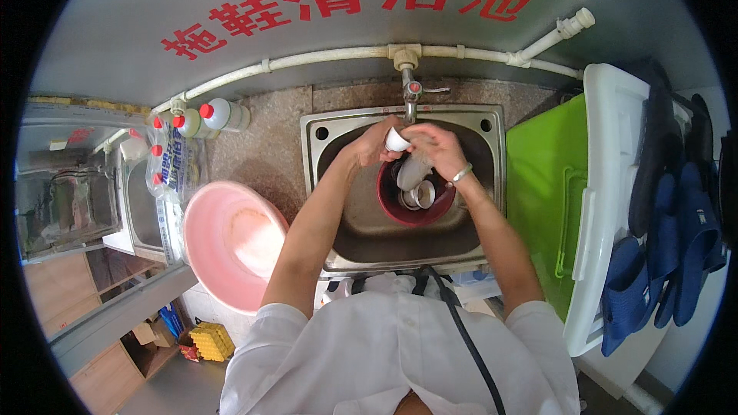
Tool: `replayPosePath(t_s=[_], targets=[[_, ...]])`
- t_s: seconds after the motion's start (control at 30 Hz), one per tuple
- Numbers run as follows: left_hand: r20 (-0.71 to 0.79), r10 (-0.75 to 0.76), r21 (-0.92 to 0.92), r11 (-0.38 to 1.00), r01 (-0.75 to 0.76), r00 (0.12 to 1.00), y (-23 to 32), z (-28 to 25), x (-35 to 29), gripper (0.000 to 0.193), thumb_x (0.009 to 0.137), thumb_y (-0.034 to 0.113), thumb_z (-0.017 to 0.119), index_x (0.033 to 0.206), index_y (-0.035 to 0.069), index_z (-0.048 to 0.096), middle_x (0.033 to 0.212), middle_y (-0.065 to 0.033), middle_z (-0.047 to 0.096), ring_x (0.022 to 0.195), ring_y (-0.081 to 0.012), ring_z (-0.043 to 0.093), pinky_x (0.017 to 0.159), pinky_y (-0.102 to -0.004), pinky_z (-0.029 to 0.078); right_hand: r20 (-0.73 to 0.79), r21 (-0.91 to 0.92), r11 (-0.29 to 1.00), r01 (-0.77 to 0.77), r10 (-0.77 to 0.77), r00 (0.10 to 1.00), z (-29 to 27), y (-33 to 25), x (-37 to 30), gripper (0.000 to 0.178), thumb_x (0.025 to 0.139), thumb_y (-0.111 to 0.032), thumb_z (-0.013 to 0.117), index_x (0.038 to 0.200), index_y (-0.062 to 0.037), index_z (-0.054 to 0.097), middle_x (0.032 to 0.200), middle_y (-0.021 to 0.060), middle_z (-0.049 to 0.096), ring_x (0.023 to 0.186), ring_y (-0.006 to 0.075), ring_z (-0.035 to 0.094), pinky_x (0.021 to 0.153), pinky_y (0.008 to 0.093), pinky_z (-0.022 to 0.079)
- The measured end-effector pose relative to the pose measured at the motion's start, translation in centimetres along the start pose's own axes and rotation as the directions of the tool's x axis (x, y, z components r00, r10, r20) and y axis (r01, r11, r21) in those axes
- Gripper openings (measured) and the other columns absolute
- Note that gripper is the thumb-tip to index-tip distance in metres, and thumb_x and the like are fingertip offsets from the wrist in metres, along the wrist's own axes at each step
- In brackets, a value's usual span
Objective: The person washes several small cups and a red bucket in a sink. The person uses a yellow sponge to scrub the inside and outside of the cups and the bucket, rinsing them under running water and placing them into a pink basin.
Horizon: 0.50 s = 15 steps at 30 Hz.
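Under the tap (410, 100), my left hand (375, 143) is closed round a small white cup (397, 141). My right hand (440, 151), with a silvery bracelet on its wrist, is close to the cup's right side. Its fingers stretch toward the cup, apart from one another. Below both hands a dark red basin (419, 223) stands in the steel sink (361, 250). Inside it lie small pale cups (423, 194) and a greyish-white elongated shape (415, 172), whose kind I cannot make out. My right hand partly covers the basin's far side.
A pink basin (204, 238) is at the left of the sink, with red-capped bottles (223, 114) behind it. On the right are a green panel (538, 177), a white plastic rack (607, 146) and blue slippers (669, 238). A white pipe (323, 55) runs along the wall.
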State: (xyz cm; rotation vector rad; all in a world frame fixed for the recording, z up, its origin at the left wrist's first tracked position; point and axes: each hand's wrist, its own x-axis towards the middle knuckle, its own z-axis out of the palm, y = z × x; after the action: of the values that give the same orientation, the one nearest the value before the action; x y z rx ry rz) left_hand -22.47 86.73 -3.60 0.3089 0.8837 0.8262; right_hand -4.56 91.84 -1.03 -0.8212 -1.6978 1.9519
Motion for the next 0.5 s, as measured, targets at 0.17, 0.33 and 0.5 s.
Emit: replayPosePath(t_s=[0.17,0.33,0.5], targets=[[-0.019,0.268,-0.117,0.956,-0.268,0.963,-1.1,0.6,0.0,0.040,0.079,0.010,0.038,0.117,0.003,0.046,0.111,-0.0090,0.055,0.083,-0.0156,0.054,0.068,-0.0260,0.046,-0.533,-0.120,0.993,0.015,-0.078,0.843,-2.6,2.4,-2.5,0.020,0.085,-0.003,0.054,0.104,-0.0008,0.059,0.097,0.0044,0.062,0.088,0.0108,0.056,0.079,0.0248,0.044],[-0.186,0.357,-0.171,0.906,-0.388,0.915,-2.1,1.7,0.2,0.037,0.083,0.005,0.036,0.119,0.004,0.045,0.116,-0.0097,0.053,0.101,-0.0205,0.054,0.083,-0.0318,0.046,-0.556,0.089,0.980,0.178,-0.099,0.825,0.8,2.3,-3.5,0.022,0.086,-0.007,0.053,0.107,-0.0016,0.059,0.117,0.0077,0.056,0.104,0.0146,0.052,0.090,0.0289,0.041],[-0.340,0.266,-0.226,0.908,-0.353,0.902,-3.9,4.4,1.0,0.026,0.091,0.010,0.038,0.114,0.001,0.047,0.111,-0.0116,0.054,0.102,-0.0225,0.053,0.092,-0.0381,0.042,-0.422,-0.660,0.723,0.204,-0.582,0.695,5.3,2.8,0.2,0.026,0.091,-0.022,0.046,0.108,-0.0071,0.060,0.118,0.0141,0.055,0.103,0.0309,0.054,0.089,0.0359,0.041]])
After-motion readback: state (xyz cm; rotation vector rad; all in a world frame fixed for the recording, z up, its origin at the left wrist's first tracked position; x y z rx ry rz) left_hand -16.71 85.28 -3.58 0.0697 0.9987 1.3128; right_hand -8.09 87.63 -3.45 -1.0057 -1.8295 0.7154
